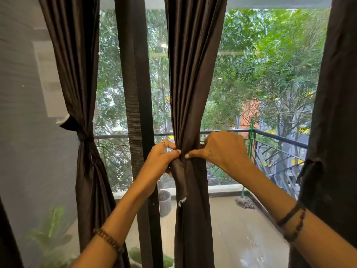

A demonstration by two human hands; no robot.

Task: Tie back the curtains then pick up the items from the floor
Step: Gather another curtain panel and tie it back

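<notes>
Curtains: dark brown pleated fabric middle curtain [193,74] hangs centre frame in front of glass balcony doors, gathered into a tight waist at hand height. Dark brown fabric tie-back strip [180,178] wraps that waist, loose end dangling down the front with a frayed pale tip. Left hand [163,157] grips the gathered fabric from the left, fingers [174,152] curled around the bunch, thumb tip pressed on the front; silver ring on one finger. Right hand [222,149] comes in from the right, thumb pointing left and touching the curtain at the waist, other fingers curled behind the fabric, clamped on it. The two thumb tips are just beside each other on the strip. Beaded bracelet on the left wrist, dark band plus beaded bracelet on the right wrist. Left dark brown curtain [77,74] already tied at its waist with a dark knot [83,136], against the grey wall. Right dark curtain [336,93] at the frame edge, its tie blurred. Black vertical door frame [135,93] stands between the left and middle curtains. Outside: black metal balcony railing [270,136], grey ribbed plant pot [165,203], mop head [245,203] on the balcony floor, green trees beyond.
</notes>
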